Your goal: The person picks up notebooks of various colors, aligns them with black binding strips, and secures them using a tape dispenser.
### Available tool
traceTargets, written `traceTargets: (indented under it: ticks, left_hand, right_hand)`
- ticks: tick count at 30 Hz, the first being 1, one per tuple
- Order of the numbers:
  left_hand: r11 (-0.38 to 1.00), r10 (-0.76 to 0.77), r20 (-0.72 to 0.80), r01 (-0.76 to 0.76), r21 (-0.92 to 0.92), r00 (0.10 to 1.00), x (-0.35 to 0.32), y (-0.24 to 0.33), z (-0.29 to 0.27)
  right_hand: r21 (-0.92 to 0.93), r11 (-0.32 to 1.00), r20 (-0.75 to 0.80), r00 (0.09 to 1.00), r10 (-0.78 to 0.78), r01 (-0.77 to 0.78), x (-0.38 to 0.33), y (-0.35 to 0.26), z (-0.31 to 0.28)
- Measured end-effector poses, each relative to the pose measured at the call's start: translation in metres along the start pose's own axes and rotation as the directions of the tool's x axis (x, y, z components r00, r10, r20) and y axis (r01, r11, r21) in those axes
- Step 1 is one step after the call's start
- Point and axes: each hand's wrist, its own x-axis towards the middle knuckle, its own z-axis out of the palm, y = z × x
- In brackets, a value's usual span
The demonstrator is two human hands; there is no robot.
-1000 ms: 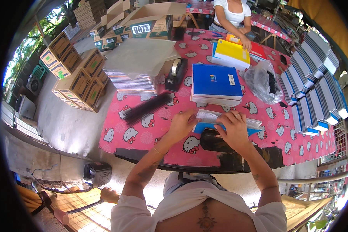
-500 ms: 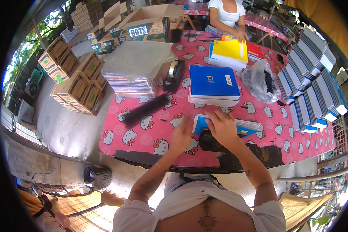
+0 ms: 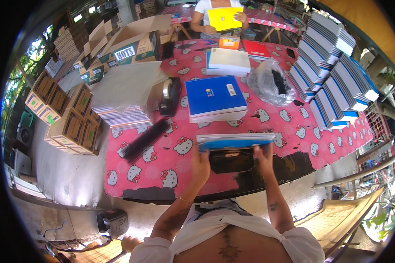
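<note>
Near the table's front edge, a blue-covered notebook (image 3: 235,143) stands on its long edge, white pages showing along the top. My left hand (image 3: 200,165) closes on its left end and my right hand (image 3: 263,161) on its right end, thumbs toward me. Just on the near side is a black box-like block (image 3: 231,162), touching or nearly touching the notebook. Beyond it lies a stack of dark blue notebooks (image 3: 216,97). Left of my hands rests a bundle of thin black coils (image 3: 145,140), with a black tape dispenser (image 3: 169,97) behind it.
Clear sheets (image 3: 127,79) top a notebook pile at left. Tall notebook stacks (image 3: 327,79) line the right, beside a plastic bag (image 3: 272,85). Cartons (image 3: 74,116) stand on the floor at left. Across the table a person holds a yellow notebook (image 3: 225,18).
My left hand has come onto the notebook, and my right hand has moved to its right end. The notebook is now squared toward me. The person opposite has lifted the yellow notebook.
</note>
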Motion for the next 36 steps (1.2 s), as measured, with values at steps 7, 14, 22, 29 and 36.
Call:
traceTargets:
  ticks: [7,14,22,29,36]
  left_hand:
    - [0.991,-0.039,-0.063,0.047,0.125,0.997,0.009,-0.003,-0.033]
    - [0.994,-0.077,0.032,0.074,0.085,0.997,0.012,-0.008,-0.024]
    - [0.965,0.132,-0.262,-0.064,0.254,0.956,-0.005,0.120,-0.116]
    - [0.989,-0.062,0.245,0.027,0.143,0.968,0.018,0.154,-0.094]
    - [0.595,-0.053,0.101,-0.050,0.803,0.993,0.020,0.001,-0.177]
  right_hand:
    - [0.260,0.958,-0.065,0.987,0.145,-0.123,0.040,0.045,-0.036]
    - [-0.930,0.365,-0.003,0.997,0.082,-0.033,0.130,0.139,-0.102]
    - [-0.290,0.937,-0.114,0.965,-0.234,0.193,0.163,-0.066,-0.071]
    - [0.382,0.923,0.518,0.837,-0.178,-0.040,0.015,-0.149,0.147]
    - [-0.505,0.421,0.607,0.657,-0.448,0.753,0.020,-0.151,0.139]
